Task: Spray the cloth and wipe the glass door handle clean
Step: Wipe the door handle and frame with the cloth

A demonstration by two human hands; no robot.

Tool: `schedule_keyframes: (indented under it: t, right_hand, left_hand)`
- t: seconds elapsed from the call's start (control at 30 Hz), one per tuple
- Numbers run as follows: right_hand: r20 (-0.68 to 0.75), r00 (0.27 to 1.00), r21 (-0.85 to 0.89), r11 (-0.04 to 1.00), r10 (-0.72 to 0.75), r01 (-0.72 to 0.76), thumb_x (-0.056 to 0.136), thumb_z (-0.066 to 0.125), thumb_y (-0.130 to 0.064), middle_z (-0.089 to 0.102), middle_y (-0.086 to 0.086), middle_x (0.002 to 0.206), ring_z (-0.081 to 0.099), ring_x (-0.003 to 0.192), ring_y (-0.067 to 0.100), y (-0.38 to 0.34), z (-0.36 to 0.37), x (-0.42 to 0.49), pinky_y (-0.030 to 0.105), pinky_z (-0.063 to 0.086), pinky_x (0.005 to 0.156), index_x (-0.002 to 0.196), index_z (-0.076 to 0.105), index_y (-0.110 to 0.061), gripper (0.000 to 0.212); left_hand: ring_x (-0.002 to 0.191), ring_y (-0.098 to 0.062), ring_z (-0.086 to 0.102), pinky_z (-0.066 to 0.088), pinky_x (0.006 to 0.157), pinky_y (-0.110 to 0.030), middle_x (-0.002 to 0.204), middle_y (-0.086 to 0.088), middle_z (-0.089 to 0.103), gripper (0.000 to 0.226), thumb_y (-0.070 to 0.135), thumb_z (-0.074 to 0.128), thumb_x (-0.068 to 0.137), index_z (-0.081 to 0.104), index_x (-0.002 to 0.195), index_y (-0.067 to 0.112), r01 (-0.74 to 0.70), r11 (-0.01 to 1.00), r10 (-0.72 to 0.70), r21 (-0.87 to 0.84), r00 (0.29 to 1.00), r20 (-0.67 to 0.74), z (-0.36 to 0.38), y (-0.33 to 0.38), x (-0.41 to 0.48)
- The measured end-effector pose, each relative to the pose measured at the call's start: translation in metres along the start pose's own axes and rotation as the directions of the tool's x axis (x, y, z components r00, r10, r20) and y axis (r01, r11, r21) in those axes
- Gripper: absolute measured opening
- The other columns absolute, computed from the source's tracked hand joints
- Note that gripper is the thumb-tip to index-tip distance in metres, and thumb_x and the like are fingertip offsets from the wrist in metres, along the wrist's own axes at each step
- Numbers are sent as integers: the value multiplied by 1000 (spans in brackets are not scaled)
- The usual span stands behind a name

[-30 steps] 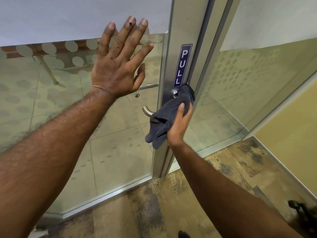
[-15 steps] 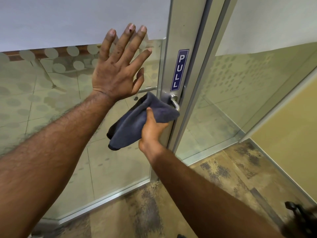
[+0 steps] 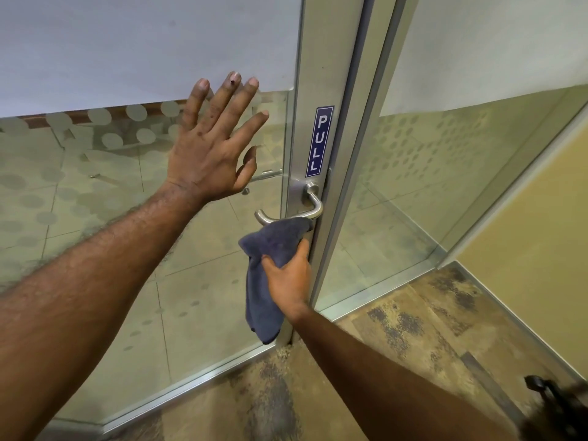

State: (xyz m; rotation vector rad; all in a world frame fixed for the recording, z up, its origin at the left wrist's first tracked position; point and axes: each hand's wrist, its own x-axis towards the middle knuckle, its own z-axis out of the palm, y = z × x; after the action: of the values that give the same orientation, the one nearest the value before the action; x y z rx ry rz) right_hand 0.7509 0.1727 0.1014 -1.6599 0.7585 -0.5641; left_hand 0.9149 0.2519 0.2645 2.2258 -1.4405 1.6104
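A silver lever handle point(image 3: 304, 208) sticks out from the metal stile of the glass door point(image 3: 127, 249), under a blue PULL label point(image 3: 319, 141). My right hand point(image 3: 288, 275) grips a dark blue-grey cloth point(image 3: 270, 246) just below the handle; the cloth's top edge touches the underside of the lever and the rest hangs down. My left hand point(image 3: 213, 148) lies flat on the glass with fingers spread, left of the handle. No spray bottle is identifiable.
A fixed glass panel point(image 3: 445, 186) with frosted dots stands right of the door frame. A yellow wall point(image 3: 534, 243) runs along the right. The floor is mottled brown carpet point(image 3: 397, 329). A dark blurred object point(image 3: 553, 402) sits at the bottom right corner.
My right hand has dropped with the cloth from on top of the lever to below it, leaving the handle uncovered. My left hand stays pressed on the glass.
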Motion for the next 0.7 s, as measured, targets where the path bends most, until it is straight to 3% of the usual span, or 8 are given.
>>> schedule_keyframes:
  t: [0.1,0.2,0.23,0.33,0.43,0.5,0.57,0.7]
  right_hand:
    - [-17,1000,-7,1000,-23,23,84,75,-31,60,-19,97,62,82,-8,6,-16,-5,6,47,70,120,41,-28,50]
    - [-22,1000,69,998,9,-8,73,68,-54,64,2,111,64,98,13,2,-33,-12,31,53,87,130,44,-15,73]
    - [-26,1000,71,998,2,0,73,70,-53,65,4,114,65,103,18,2,-39,-12,36,55,90,131,45,-14,75]
    - [-44,997,-27,998,-58,57,84,77,-30,65,1,119,66,109,18,3,-59,-13,33,56,91,130,45,-19,57]
    - [-42,998,16,999,-49,50,84,78,-24,63,-9,119,64,108,8,4,-79,-16,22,55,89,130,44,-24,57]
    - [-41,999,72,997,-36,39,85,78,-23,63,-20,108,65,103,3,7,-90,-20,11,52,78,120,46,-36,49]
    - [-35,999,152,988,-10,15,83,79,-24,65,-23,103,64,101,-2,10,-101,-24,11,53,75,111,47,-45,48]
    - [-6,999,257,966,36,-33,78,78,-34,66,-15,114,65,108,8,20,-118,-33,31,56,92,118,50,-38,49]
  left_hand:
    - [153,-37,18,2,123,-53,166,-17,24,57,36,51,91,52,144,14,5,999,-1,-45,997,75,-2,11,-13]
    - [154,-36,16,6,123,-57,166,-16,22,59,37,52,91,53,144,12,37,996,-25,-83,989,143,-4,22,-26]
    - [154,-36,17,8,122,-58,166,-17,22,59,37,52,90,53,144,12,51,994,-35,-101,987,159,-5,26,-28]
    - [152,-36,22,13,122,-58,164,-18,27,60,37,50,91,54,144,9,110,976,-67,-186,972,227,-12,40,-35]
    - [144,-35,38,27,118,-53,155,-18,43,57,37,51,90,60,138,8,228,904,-118,-362,946,301,-26,70,-51]
    - [128,-32,52,41,106,-45,140,-13,56,54,38,52,88,64,132,9,372,788,-201,-491,909,365,-37,96,-68]
    - [117,-23,58,49,96,-37,130,-3,58,54,44,52,89,61,133,14,547,595,-267,-588,825,497,-47,123,-84]
    - [115,-7,61,49,97,-25,130,8,62,74,61,68,86,48,145,22,828,35,-184,-560,556,811,-54,175,-103]
